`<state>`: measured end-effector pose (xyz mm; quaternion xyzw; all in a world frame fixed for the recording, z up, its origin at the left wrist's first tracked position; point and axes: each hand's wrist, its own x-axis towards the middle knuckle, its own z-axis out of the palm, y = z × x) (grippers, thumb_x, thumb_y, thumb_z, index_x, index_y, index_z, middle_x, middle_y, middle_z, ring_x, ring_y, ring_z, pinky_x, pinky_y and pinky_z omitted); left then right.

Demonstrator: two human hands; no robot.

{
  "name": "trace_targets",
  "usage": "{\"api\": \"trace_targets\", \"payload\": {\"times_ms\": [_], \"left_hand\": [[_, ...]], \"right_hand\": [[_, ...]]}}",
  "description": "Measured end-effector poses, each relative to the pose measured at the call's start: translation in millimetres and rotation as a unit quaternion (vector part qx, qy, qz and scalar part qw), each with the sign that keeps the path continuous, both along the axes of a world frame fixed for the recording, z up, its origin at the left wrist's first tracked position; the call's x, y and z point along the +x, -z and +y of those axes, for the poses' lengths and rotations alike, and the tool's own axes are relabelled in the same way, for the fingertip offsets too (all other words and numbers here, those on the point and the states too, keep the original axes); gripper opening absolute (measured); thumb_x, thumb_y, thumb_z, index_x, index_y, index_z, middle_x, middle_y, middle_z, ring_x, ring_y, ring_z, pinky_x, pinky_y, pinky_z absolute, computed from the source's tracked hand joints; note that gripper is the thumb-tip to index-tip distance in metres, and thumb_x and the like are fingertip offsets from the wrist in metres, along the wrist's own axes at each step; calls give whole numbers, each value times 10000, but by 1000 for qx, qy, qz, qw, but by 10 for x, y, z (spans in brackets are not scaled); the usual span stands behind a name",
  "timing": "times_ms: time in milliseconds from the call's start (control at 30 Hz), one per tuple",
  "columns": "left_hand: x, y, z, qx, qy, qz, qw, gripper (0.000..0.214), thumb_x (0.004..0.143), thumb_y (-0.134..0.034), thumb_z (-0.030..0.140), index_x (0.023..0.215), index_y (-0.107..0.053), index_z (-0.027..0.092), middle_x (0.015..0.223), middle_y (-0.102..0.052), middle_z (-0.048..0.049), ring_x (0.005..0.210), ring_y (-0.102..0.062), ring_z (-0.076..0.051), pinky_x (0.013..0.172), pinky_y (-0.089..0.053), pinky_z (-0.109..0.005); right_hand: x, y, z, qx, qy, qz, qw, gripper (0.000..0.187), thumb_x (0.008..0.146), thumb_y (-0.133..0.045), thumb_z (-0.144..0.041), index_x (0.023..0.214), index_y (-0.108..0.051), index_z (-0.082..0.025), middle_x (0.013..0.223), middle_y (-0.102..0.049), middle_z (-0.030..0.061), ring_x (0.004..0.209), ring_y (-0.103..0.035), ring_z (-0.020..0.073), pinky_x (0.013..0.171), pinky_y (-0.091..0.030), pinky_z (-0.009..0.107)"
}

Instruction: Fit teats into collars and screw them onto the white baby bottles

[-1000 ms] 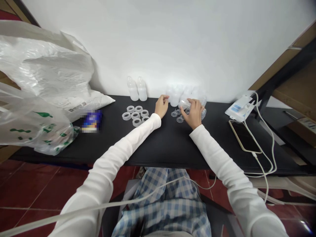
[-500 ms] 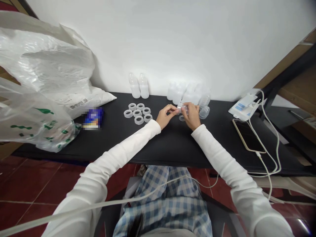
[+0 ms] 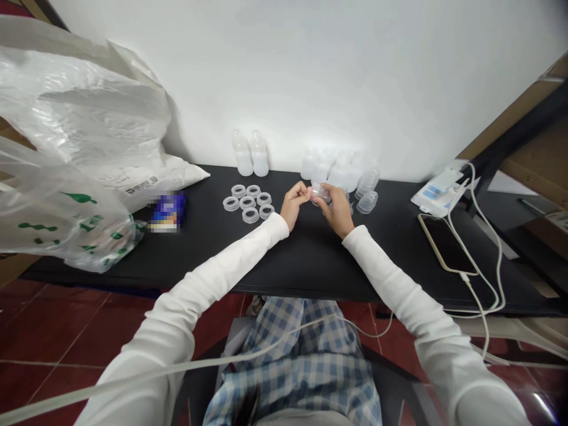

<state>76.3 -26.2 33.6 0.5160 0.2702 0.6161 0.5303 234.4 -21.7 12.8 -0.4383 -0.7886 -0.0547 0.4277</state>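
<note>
Between my two hands is a clear plastic bottle cap, held just above the table in front of the bottles. My right hand is closed around it from the right. The fingertips of my left hand pinch at its left edge; whatever small part lies between them is hard to see. Behind the hands stand several white baby bottles, grouped against the wall. Clear domed caps lie to the right of my right hand. Several translucent collar rings are laid out left of my left hand.
Two capped baby bottles stand at the wall behind the rings. Plastic bags and a blurred blue packet occupy the left. A phone with white cables and a white-blue package lie right on the black table.
My hands have shifted slightly left with the clear cap, and it has turned in my right hand. More of the caps on the right is uncovered.
</note>
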Motion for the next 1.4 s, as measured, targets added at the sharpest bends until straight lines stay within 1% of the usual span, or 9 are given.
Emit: {"api": "trace_targets", "payload": {"times_ms": [267,367,567,733,867,1000,1167,1300,1400], "left_hand": [[-24,-4,49,-32,-1,-13,999,407,869,-648,303,594,-373,182,626,-353,30,625,-337,-109,665,-313,-270],[-50,30,120,-50,5,-1,999,429,866,-666,338,584,-379,189,604,-360,30,599,-337,-110,644,-318,-278],[-134,52,254,-98,12,35,994,522,849,-722,455,540,-392,195,543,-343,43,521,-311,-94,574,-291,-285],[-189,8,242,-58,-34,25,997,538,825,-748,488,531,-410,190,521,-377,45,505,-354,-86,541,-308,-266],[-204,28,249,-79,-67,15,995,529,793,-765,522,552,-438,184,549,-433,43,515,-398,-75,518,-332,-239],[-210,90,282,-119,-98,11,988,526,801,-758,512,551,-434,179,552,-435,48,514,-413,-68,497,-330,-220],[-206,128,300,-140,-96,7,985,496,816,-740,522,580,-468,181,569,-450,46,509,-421,-66,485,-343,-221],[-208,133,312,-129,-92,5,987,482,813,-736,540,602,-490,183,591,-479,36,537,-459,-73,483,-368,-209],[-224,134,335,-124,-102,1,987,488,785,-752,558,610,-493,183,592,-486,36,551,-474,-72,469,-373,-186]], "right_hand": [[75,-145,-8,36,-34,-137,989,432,999,-507,-403,1376,-563,-201,1196,-655,161,1099,-609,293,967,-508,499],[110,-209,-16,16,-43,-180,983,361,1033,-423,-338,1317,-619,-230,1269,-656,154,1189,-607,280,1007,-514,504],[158,-296,-83,-25,-147,-237,960,402,1075,-287,-295,1148,-682,-306,1369,-649,50,1353,-542,194,1090,-506,475],[169,-231,-43,-8,-91,-192,977,415,1042,-285,-203,1210,-659,-265,1323,-660,85,1332,-544,222,1095,-496,514],[183,-223,-14,-2,-79,-172,982,355,1033,-349,-304,1239,-629,-231,1309,-643,123,1237,-590,243,1028,-521,478],[274,-277,-37,27,34,-129,991,440,978,-480,-447,1314,-568,-177,1226,-649,176,1143,-613,307,972,-500,499],[578,-365,0,72,199,-51,976,585,945,-445,-503,1391,-440,-124,1172,-608,192,1062,-602,338,952,-451,571],[838,-440,59,34,322,-60,944,527,947,-429,-520,1279,-496,-117,1052,-633,189,975,-617,338,916,-439,557],[931,-451,84,-30,382,-77,920,481,935,-450,-509,1204,-513,-116,968,-661,181,945,-635,350,893,-443,536]]}}
